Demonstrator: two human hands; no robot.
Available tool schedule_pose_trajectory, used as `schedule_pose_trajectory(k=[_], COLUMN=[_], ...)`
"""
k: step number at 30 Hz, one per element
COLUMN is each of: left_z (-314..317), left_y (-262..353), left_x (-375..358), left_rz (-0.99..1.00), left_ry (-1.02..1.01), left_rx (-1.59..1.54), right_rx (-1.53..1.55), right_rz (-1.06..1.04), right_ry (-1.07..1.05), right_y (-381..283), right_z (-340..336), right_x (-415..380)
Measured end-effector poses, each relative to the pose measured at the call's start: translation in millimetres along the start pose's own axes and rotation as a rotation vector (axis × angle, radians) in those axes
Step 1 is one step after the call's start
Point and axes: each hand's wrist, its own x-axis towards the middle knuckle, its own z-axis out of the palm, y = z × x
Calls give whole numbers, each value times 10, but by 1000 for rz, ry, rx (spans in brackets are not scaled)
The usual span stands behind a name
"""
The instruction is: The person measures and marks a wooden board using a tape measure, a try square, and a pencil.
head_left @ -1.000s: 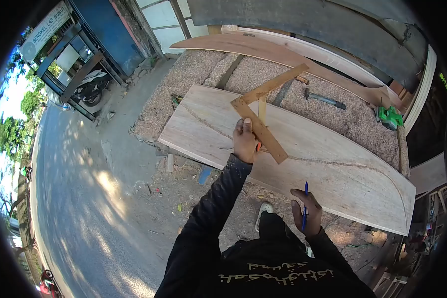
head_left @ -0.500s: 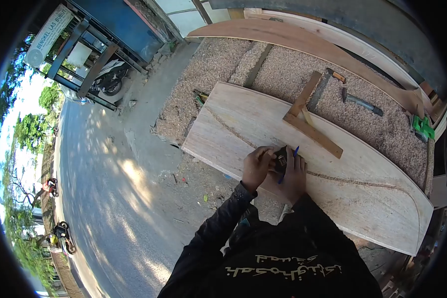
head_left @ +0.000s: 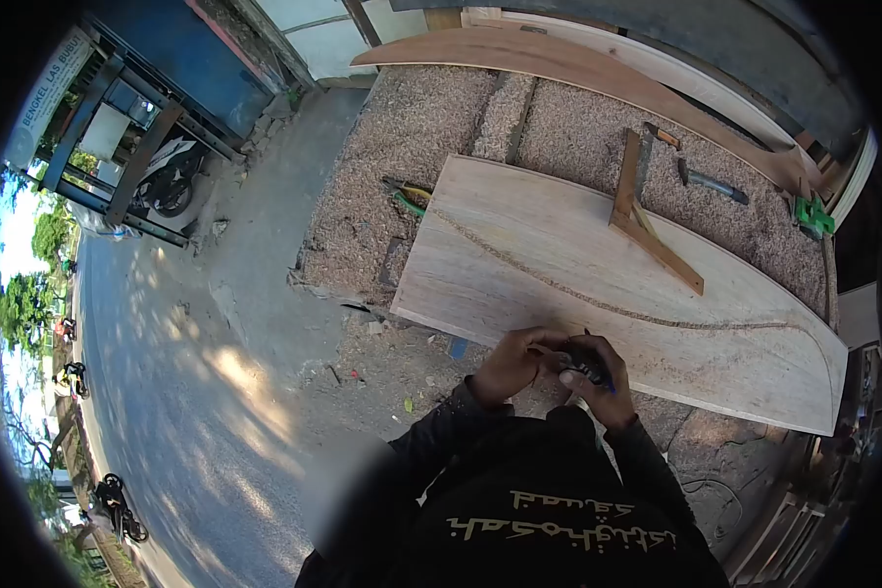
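My right hand (head_left: 612, 400) is closed around a small black tape measure (head_left: 586, 367), mostly covered by the fingers. A blue pen (head_left: 613, 385) shows partly at the same hand. On the other side, my left hand (head_left: 505, 369) is closed, its fingertips at the tape measure's edge. Both hands are in front of my body, by the near edge of a curved pale wooden panel (head_left: 559, 230). A thin brown strip or groove (head_left: 637, 316) curves along that panel. A wooden try square (head_left: 661, 257) lies across its far edge.
Wood shavings (head_left: 392, 127) cover the bench. On them lie a hammer (head_left: 715, 186), an orange-handled tool (head_left: 664, 135), green-handled pliers (head_left: 407, 201) and a green clamp-like tool (head_left: 813, 216). A long curved board (head_left: 559, 54) stands behind. To the left runs a road (head_left: 186, 392) with motorbikes (head_left: 118, 508).
Both hands have drawn back from above the panel to its near edge, bringing the tape measure and pen with them. The view has shifted; the try square appears further right.
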Motion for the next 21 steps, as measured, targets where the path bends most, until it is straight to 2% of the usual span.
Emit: schedule_pose_trajectory(k=[1,3,5,6,8,10,11,12,14,15,17,18,19,21], left_z=[-100,-264,-319,-343,-364,-379,-384,-379,-318,-286,-262,-250,-249,-245], left_y=[41,165,255,276,270,263,250,242,326,346,339,360,389,391], left_x=[-58,-157,-237,-256,-276,-294,-313,-297,-328,-336,-280,-253,-249,-275], left_rz=[-9,-24,-67,-108,-84,-57,21,101,150,191,227,246,262,303], left_ry=[-12,-13,14,52,-8,-85,-56,-35,-36,5,3,26,59,129], left_rx=[-1,209,84,-31,-48,-64,-93,-126,-202,-269,-235,-116,7,87], right_rx=[-11,-27,-364,-366,-858,-740,-627,-647,63,42,-7,-168,-162,-411], right_rz=[-20,-27,-307,-302,-463,-474,-485,-475,-298,-292,-122,-103,-105,-140], right_ry=[-20,-34,-71,-69,-93,-135,-177,-153,101,118,92,48,28,97], right_y=[19,-21,-193,-258,-379,-512,-557,-566,-492,-357,-72,-260,-345,-428], right_z=[80,197,274,307,375,400,391,398,395,349,299,276,293,324], right_x=[4,8,56,84,142,196,193,188,152,103,48,98,83,90])
